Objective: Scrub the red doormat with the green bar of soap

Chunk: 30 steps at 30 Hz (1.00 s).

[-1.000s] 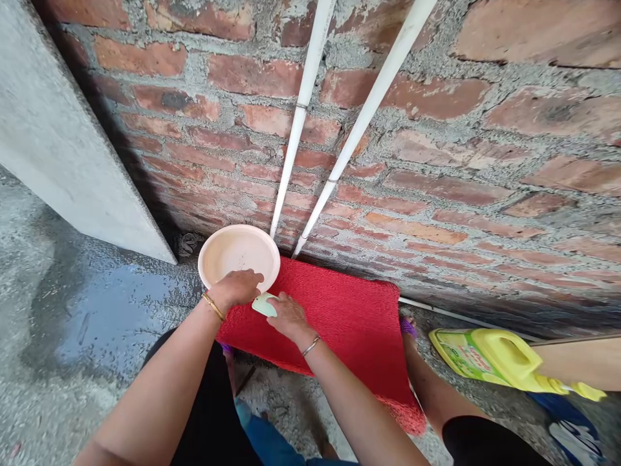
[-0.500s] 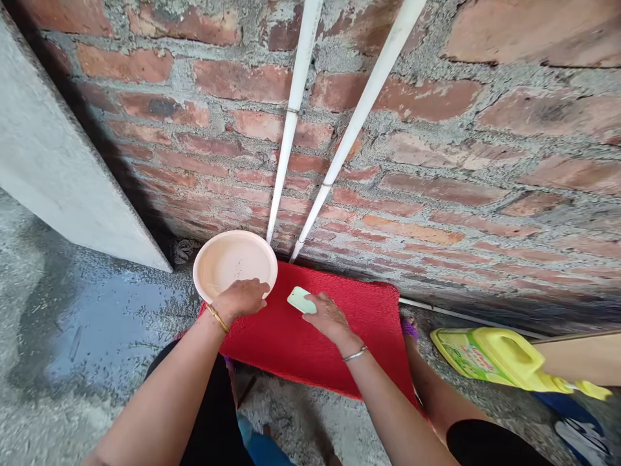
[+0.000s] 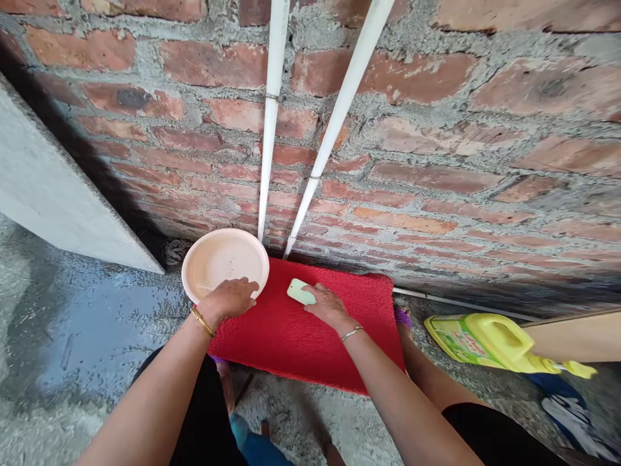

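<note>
A pale pink basin (image 3: 194,259) stands at the left end of a red textured mat (image 3: 291,349), with some small dark specks inside it. My left hand (image 3: 230,298), with a gold bangle at the wrist, lies over the basin's near rim; its fingers are loosely bent, with a gap to the thumb, and nothing shows in them. Over the mat's middle, my right hand (image 3: 330,304) is closed on a pale green rounded block (image 3: 299,292) that looks like a scrub brush. Its underside is hidden, so I cannot see bristles.
A brick wall (image 3: 417,223) with two white pipes (image 3: 334,120) rises behind the mat. To the right lie a yellow detergent bottle (image 3: 490,340) and a shoe (image 3: 572,417). A grey slab (image 3: 68,181) leans at left beside wet concrete floor (image 3: 92,323). My legs flank the mat.
The view has shifted slightly, so most things appear a little further left. My left hand keeps its place at the basin rim. My right hand still holds the green block, slightly further right on the mat.
</note>
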### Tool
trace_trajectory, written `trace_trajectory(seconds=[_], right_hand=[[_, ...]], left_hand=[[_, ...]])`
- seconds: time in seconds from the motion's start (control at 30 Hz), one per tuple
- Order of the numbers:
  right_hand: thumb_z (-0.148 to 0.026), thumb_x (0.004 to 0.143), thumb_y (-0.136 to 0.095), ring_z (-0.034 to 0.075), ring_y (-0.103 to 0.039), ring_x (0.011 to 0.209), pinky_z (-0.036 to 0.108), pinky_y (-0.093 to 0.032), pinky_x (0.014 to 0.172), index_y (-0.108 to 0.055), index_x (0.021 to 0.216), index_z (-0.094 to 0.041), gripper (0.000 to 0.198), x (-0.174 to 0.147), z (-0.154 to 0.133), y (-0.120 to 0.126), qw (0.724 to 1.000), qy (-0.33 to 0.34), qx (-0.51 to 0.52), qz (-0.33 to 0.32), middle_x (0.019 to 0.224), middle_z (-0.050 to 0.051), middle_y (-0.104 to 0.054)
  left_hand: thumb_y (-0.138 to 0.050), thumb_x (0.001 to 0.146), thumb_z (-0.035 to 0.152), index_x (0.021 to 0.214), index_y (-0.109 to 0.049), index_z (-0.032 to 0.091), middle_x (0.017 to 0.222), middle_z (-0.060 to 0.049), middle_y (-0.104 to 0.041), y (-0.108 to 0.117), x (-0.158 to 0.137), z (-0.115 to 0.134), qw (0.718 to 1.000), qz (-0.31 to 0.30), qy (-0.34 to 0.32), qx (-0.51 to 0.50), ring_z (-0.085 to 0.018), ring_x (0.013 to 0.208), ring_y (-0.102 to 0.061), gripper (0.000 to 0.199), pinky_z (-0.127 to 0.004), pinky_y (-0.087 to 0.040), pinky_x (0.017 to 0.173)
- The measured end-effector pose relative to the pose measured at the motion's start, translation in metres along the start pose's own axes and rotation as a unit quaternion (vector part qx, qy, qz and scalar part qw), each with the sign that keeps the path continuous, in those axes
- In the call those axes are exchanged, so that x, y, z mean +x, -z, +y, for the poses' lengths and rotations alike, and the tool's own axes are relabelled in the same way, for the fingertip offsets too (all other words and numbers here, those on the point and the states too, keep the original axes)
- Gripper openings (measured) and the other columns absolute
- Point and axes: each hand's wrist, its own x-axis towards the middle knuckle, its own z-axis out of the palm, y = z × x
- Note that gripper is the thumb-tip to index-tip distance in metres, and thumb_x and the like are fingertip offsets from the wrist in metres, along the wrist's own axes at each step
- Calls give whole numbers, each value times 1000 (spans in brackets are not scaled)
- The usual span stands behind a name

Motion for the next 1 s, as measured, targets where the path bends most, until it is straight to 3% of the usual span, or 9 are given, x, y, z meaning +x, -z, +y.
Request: trace_trajectory(seconds=[0.13,0.23,0.3,0.37,0.47,0.6,0.73,0.9,1.0], right_hand=[[-26,81,-65,26,-59,117,34,-42,97,-59,141,-30,60,-37,89,4,993,-109,13,40,129,9,-61],[-29,83,-63,31,-63,114,40,-45,93,-61,139,-24,57,-71,146,8,966,-243,27,82,130,17,-62],[-34,85,-60,34,-66,110,43,-47,89,-62,138,-20,55,-94,168,7,946,-306,33,102,130,22,-62],[-39,87,-56,34,-67,108,42,-49,87,-60,139,-20,55,-113,176,-2,938,-323,53,117,128,22,-62],[-43,89,-54,27,-67,109,38,-50,91,-57,138,-24,53,-132,162,-27,935,-309,91,146,126,14,-63],[-39,88,-56,22,-64,111,32,-48,96,-58,136,-25,50,-142,123,-61,959,-231,90,138,123,10,-61],[-29,83,-61,24,-62,114,33,-45,98,-61,133,-27,49,-149,114,-65,978,-170,42,115,127,10,-61],[-31,82,-61,24,-64,111,32,-48,91,-57,136,-29,54,-172,161,-52,944,-305,77,98,121,8,-61],[-33,84,-58,25,-66,108,33,-49,88,-57,137,-26,53,-182,180,-50,919,-356,110,130,123,11,-61]], left_hand=[[-44,94,30,131,-58,24,137,-13,-62,0,2,4,1000,2,-8,1,-29,128,-59,40,-44,-45,106],[-45,93,29,131,-59,23,136,-12,-63,1,2,8,1000,0,-10,6,-27,129,-58,40,-42,-45,107],[-45,92,27,129,-59,23,135,-12,-64,1,2,10,1000,3,-14,11,-27,128,-59,40,-41,-45,107],[-45,91,27,128,-60,24,134,-11,-65,2,2,12,1000,4,-19,14,-26,126,-60,40,-41,-46,105],[-45,91,29,128,-60,24,134,-11,-66,3,4,15,1000,-3,-18,13,-26,125,-61,41,-41,-46,105],[-45,90,29,132,-59,23,138,-12,-64,4,3,19,1000,-8,-11,17,-26,128,-59,45,-40,-44,108],[-42,90,28,140,-55,18,147,-14,-57,6,0,23,999,-20,-1,33,-26,135,-55,53,-41,-40,113],[-40,89,29,145,-52,15,154,-13,-51,6,-1,20,999,-17,9,46,-24,144,-44,59,-39,-34,119],[-39,88,30,145,-52,16,154,-11,-51,5,4,18,999,-13,13,50,-23,144,-44,60,-39,-33,120]])
